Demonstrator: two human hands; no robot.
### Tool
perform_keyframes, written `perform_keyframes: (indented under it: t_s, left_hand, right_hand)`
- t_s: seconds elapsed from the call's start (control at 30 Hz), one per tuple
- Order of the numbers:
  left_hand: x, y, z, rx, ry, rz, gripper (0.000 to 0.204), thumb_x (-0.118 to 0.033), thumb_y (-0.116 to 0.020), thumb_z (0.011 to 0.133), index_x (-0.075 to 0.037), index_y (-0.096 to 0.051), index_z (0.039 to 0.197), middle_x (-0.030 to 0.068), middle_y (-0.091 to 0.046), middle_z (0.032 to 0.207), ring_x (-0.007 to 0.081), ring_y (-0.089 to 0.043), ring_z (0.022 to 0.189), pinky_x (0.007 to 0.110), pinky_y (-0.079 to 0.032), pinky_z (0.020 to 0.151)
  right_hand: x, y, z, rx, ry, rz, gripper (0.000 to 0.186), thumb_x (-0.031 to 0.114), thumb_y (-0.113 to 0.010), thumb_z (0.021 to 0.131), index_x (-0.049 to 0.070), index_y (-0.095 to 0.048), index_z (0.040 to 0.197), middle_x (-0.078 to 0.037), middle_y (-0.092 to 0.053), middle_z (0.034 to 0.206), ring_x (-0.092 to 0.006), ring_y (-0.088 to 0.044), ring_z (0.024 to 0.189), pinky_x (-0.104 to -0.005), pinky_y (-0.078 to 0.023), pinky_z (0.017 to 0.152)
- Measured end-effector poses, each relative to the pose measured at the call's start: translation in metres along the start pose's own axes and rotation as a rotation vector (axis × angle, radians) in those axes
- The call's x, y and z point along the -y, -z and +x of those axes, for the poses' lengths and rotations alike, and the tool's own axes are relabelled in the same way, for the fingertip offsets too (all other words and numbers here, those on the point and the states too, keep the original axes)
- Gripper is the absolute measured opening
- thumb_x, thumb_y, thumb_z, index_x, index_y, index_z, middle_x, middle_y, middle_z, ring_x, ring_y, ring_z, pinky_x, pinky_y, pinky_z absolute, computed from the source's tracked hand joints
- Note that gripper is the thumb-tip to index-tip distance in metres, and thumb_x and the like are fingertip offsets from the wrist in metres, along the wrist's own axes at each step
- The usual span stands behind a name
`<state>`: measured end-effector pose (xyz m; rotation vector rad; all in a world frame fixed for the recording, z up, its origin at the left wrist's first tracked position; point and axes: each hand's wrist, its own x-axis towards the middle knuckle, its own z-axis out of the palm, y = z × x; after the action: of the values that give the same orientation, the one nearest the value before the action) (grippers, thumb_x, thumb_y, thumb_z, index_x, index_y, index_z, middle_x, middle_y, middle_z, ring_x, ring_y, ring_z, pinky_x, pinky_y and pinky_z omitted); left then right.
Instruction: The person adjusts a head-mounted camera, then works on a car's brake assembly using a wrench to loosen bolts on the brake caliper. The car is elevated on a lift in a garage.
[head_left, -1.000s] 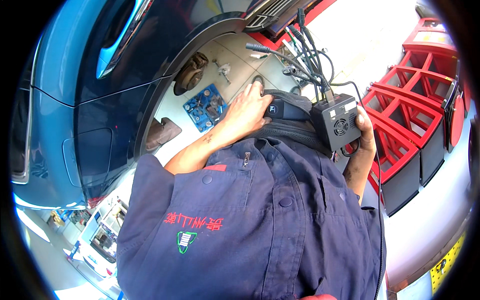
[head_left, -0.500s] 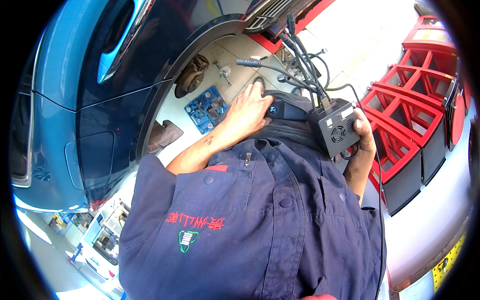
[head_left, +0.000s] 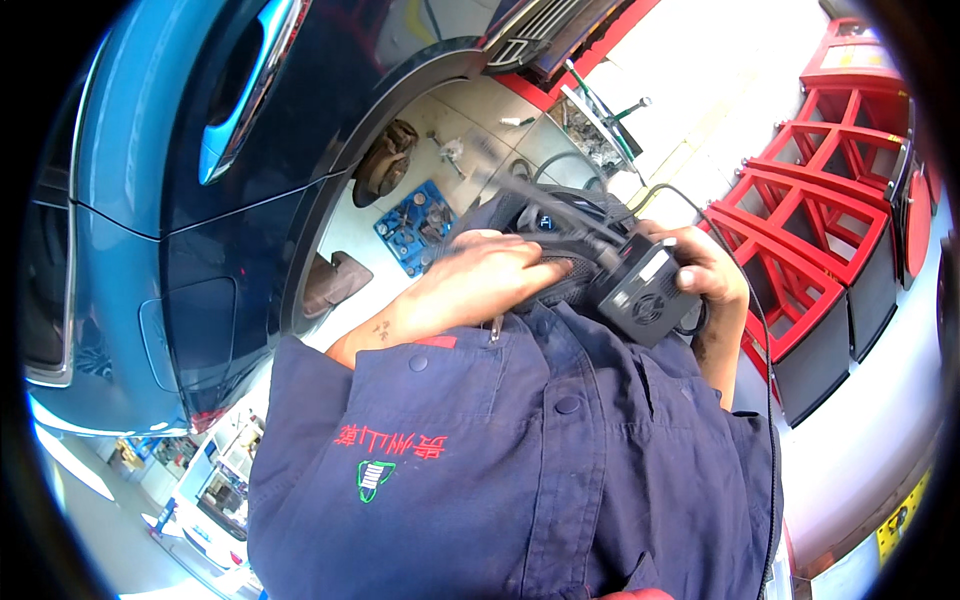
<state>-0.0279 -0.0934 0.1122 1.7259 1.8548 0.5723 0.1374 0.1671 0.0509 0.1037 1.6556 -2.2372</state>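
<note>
In my right hand (head_left: 708, 268) is a small black box (head_left: 645, 290) with a round fan grille, gripped by its upper right side. Black cables (head_left: 570, 215) run from the box toward the upper left, blurred by motion. My left hand (head_left: 495, 268) lies across a black mesh bag (head_left: 575, 278) in front of my waist, its fingers bent over the bag's edge. Inside the bag sits a dark device (head_left: 543, 220) with a small lit display, partly covered by the cables. The left fingertips are partly hidden against the mesh.
A blue car (head_left: 240, 230) stands close on my left, with a bare brake disc (head_left: 385, 165) in its wheel arch. A blue tool case (head_left: 415, 228) lies on the tiled floor. Red-framed racks (head_left: 800, 240) line the right side. A thin cable (head_left: 745, 290) hangs past my right arm.
The box has moved down and left, tilting, and its cables have swung down over the bag. My left hand has drawn back from the device to the mesh edge nearer me.
</note>
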Motion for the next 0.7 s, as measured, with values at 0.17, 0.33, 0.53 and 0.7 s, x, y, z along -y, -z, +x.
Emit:
perform_keyframes:
  t_s: [0.17, 0.33, 0.53, 0.7]
  left_hand:
    - [0.009, -0.006, 0.008, -0.116, -0.06, -0.016, 0.025, -0.008, -0.059, 0.08, -0.009, -0.058, 0.105, 0.0056, -0.061, 0.075, 0.026, -0.063, 0.071, 0.036, -0.049, 0.062]
    - [0.011, -0.017, 0.02, -0.213, -0.124, 0.148, 0.056, -0.01, -0.058, 0.078, -0.024, -0.052, 0.132, 0.0031, -0.054, 0.065, 0.0212, -0.06, 0.057, 0.034, -0.05, 0.051]
    - [0.012, -0.008, 0.044, -0.376, -0.147, 0.333, 0.06, -0.011, -0.06, 0.074, -0.022, -0.055, 0.133, -0.0019, -0.052, 0.066, 0.0145, -0.057, 0.056, 0.028, -0.05, 0.051]
    - [0.018, 0.001, 0.046, -0.337, -0.201, 0.378, 0.053, -0.013, -0.06, 0.075, -0.021, -0.059, 0.128, -0.0014, -0.053, 0.071, 0.0134, -0.058, 0.061, 0.027, -0.048, 0.05]
  right_hand:
    - [0.02, -0.005, 0.017, 0.097, -0.104, -0.04, 0.071, 0.052, -0.062, 0.078, -0.007, -0.057, 0.115, -0.011, -0.06, 0.103, -0.0212, -0.055, 0.099, -0.0327, -0.041, 0.088]
    - [-0.016, 0.01, 0.013, -0.163, -0.246, 0.074, 0.061, 0.035, -0.066, 0.079, -0.007, -0.058, 0.122, -0.014, -0.063, 0.11, -0.0225, -0.056, 0.104, -0.0311, -0.04, 0.094]
    - [-0.003, -0.002, 0.024, -0.332, -0.226, 0.35, 0.044, 0.037, -0.068, 0.077, -0.001, -0.065, 0.099, -0.01, -0.065, 0.089, -0.0167, -0.06, 0.081, -0.0284, -0.046, 0.075]
    - [0.007, -0.006, 0.029, -0.344, -0.243, 0.44, 0.047, 0.036, -0.07, 0.077, -0.002, -0.065, 0.104, -0.013, -0.068, 0.093, -0.0194, -0.064, 0.083, -0.0296, -0.051, 0.076]
